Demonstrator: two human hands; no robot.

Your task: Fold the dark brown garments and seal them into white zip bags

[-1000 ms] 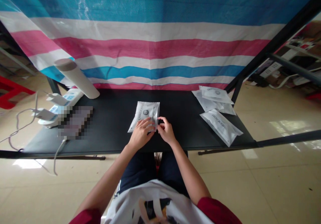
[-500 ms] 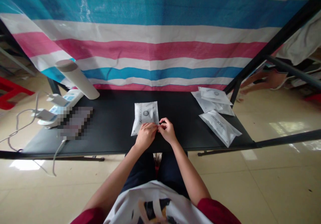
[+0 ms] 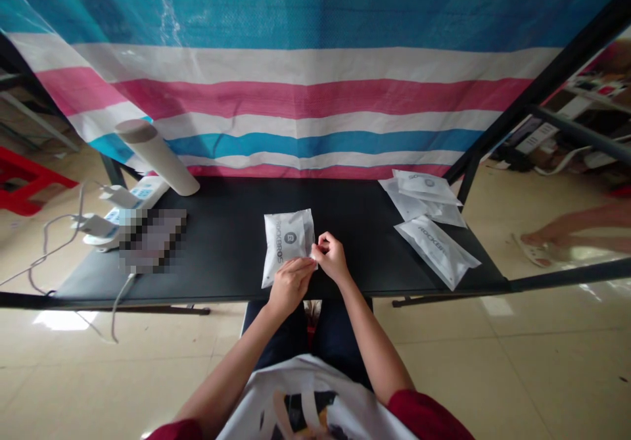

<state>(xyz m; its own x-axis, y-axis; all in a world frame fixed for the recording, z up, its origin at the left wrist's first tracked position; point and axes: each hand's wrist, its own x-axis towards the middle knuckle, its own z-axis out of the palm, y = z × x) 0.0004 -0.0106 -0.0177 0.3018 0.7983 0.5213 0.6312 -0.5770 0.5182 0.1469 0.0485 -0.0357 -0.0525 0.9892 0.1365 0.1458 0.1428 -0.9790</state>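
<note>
A white plastic pouch (image 3: pixel 286 243) with dark lettering lies on the black table (image 3: pixel 221 229) right in front of me. My left hand (image 3: pixel 290 284) pinches its near right corner, fingers closed on the edge. My right hand (image 3: pixel 331 256) pinches the same corner from the right, fingers pressed together on the pouch's edge. Both hands meet at that corner near the table's front edge.
Several similar white pouches (image 3: pixel 428 226) lie in a loose pile at the table's right end. A white tube (image 3: pixel 156 157), a power strip (image 3: pixel 123 206) with plugs and cables sit at the left. A striped tarp (image 3: pixel 296 72) hangs behind. Another person's foot (image 3: pixel 537 249) stands at right.
The pouch has turned and slid nearer to me. My left hand moved from lying on the pouch to pinching its near corner. Someone at right has walked on; only a leg shows now.
</note>
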